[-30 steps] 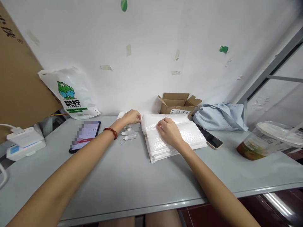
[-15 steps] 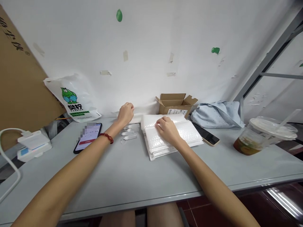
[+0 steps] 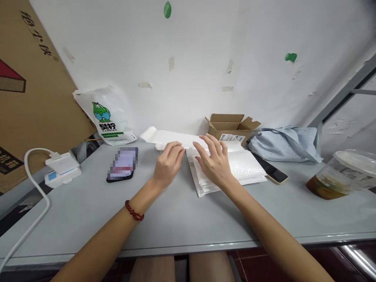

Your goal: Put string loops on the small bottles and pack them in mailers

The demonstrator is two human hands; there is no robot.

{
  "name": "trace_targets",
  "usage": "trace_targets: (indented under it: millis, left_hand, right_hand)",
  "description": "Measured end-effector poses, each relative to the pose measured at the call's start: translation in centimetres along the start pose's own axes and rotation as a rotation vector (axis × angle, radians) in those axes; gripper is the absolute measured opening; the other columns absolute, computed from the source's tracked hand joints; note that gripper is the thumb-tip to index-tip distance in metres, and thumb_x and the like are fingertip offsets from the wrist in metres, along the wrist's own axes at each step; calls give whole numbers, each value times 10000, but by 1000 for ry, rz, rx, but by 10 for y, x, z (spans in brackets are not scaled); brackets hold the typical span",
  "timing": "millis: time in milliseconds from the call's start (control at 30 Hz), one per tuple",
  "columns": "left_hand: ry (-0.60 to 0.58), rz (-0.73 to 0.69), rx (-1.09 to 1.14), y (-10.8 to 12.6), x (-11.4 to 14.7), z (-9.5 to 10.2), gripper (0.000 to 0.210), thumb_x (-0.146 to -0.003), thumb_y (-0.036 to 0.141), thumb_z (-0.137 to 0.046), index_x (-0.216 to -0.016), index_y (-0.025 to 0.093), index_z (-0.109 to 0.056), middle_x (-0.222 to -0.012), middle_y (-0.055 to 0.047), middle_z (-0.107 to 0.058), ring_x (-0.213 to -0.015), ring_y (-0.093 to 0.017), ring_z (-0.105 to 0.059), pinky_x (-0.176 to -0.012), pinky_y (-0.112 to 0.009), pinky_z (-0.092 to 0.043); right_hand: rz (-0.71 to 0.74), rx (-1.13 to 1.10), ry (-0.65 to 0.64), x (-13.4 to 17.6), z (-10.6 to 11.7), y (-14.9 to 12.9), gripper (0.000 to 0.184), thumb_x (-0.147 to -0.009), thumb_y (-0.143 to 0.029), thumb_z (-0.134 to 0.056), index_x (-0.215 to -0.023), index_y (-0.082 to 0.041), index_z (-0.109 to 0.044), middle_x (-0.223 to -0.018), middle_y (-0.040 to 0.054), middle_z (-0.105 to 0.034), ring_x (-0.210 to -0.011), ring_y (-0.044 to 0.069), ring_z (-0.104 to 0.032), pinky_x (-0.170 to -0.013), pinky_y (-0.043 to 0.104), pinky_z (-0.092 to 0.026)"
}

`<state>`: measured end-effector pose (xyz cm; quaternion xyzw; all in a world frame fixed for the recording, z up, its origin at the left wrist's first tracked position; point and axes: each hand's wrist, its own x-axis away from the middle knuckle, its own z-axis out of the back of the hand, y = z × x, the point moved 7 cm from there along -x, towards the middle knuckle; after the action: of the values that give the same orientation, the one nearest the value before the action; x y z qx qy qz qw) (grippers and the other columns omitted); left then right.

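A white strip (image 3: pixel 173 138), curled at its left end, stretches in front of the wall. At its lower edge, my left hand (image 3: pixel 168 164) is closed in a pinch, thumb and fingers together on the strip. My right hand (image 3: pixel 216 162) has its fingers apart, above a stack of white bubble mailers (image 3: pixel 246 166). Its fingertips are by the right part of the strip; whether they touch it I cannot tell. The small clear tubes seen earlier are hidden behind my left hand and the strip.
Behind the mailers stands an open cardboard box (image 3: pixel 227 127). A phone (image 3: pixel 272 170), a blue cloth bag (image 3: pixel 286 143) and a drink cup (image 3: pixel 335 178) are to the right. Leftward are another phone (image 3: pixel 122 164), a white plastic bag (image 3: pixel 108 117) and a charger (image 3: pixel 63 168) with its cable.
My left hand has come back from the wall toward me, and the white strip now shows raised and spread out. My right hand has lifted off the mailers, its fingers opening. The view has shifted left.
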<state>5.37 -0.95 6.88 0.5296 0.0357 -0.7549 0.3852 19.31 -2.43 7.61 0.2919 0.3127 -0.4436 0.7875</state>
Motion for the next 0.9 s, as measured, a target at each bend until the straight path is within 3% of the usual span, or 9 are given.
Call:
trace_targets:
  millis: [100, 167, 267, 367, 500, 567, 633, 800, 900]
  left_hand:
    - [-172, -3, 70, 16, 5, -13, 216, -923, 263, -418, -932, 207, -626, -1082, -103, -627, -1019, -206, -591, -931, -337, -453]
    - [-214, 14, 94, 19, 7, -15, 221, -918, 277, -425, -932, 208, -635, -1123, -108, -617, -1020, -211, -595, -911, -328, -464]
    - [-86, 119, 85, 4, 1, -1, 214, -903, 295, -449, -933, 195, -635, -1155, -105, -596, -993, -203, -598, -837, -299, -497]
    - [88, 304, 56, -26, -6, 20, 223, -876, 316, -483, -977, 178, -626, -1154, -99, -583, -912, -188, -606, -705, -268, -519]
    - [139, 671, 240, -69, -5, 26, 375, -758, 353, -632, -1075, 154, -598, -1169, -112, -592, -819, -188, -626, -589, -271, -518]
    - [73, 866, 483, -82, 1, 15, 451, -701, 351, -683, -1083, 125, -601, -1094, -121, -635, -813, -203, -630, -568, -281, -519]
    - [-22, 957, 692, -82, 5, 4, 412, -663, 323, -706, -1003, 100, -641, -965, -106, -678, -801, -203, -630, -586, -283, -516]
    - [-192, 982, 864, -69, 7, -10, 292, -605, 250, -744, -858, 113, -692, -789, -53, -708, -736, -176, -636, -662, -270, -490]
    - [-307, 954, 884, -58, 8, -16, 331, -608, 245, -756, -909, 124, -695, -800, -52, -716, -720, -177, -641, -668, -282, -486]
  right_hand:
    - [-5, 5, -29, 2, -5, -1, 482, -889, -65, -340, -1328, -227, -452, -1385, 117, -478, -1316, 257, -381, -1008, 451, -277]
    - [-14, -3, -49, 3, -9, 4, 495, -885, -44, -317, -1330, -210, -459, -1378, 121, -491, -1306, 252, -403, -990, 433, -313]
    - [-19, 20, -88, 6, -14, 12, 496, -876, -18, -300, -1304, -181, -489, -1358, 129, -515, -1286, 260, -430, -954, 427, -355]
    - [-34, 48, -118, 8, -15, 21, 504, -854, 18, -288, -1270, -148, -518, -1325, 143, -544, -1251, 266, -466, -913, 416, -384]
    - [-17, 63, -134, 9, -14, 25, 505, -843, 33, -288, -1250, -138, -533, -1328, 149, -540, -1247, 262, -472, -907, 414, -392]
    - [4, 70, -148, 9, -15, 22, 516, -838, 37, -292, -1256, -151, -528, -1344, 151, -525, -1262, 260, -456, -927, 426, -380]
    - [25, 76, -165, 9, -16, 15, 507, -841, 29, -302, -1259, -152, -525, -1357, 165, -507, -1273, 263, -441, -946, 440, -366]
    - [61, 44, -200, 7, -12, 1, 397, -908, -186, -411, -1298, -159, -483, -1393, 209, -442, -1303, 308, -382, -982, 514, -317]
    - [79, 12, -222, 7, -8, -1, 537, -881, -362, -491, -1380, -198, -381, -1455, 219, -335, -1348, 355, -283, -992, 588, -258]
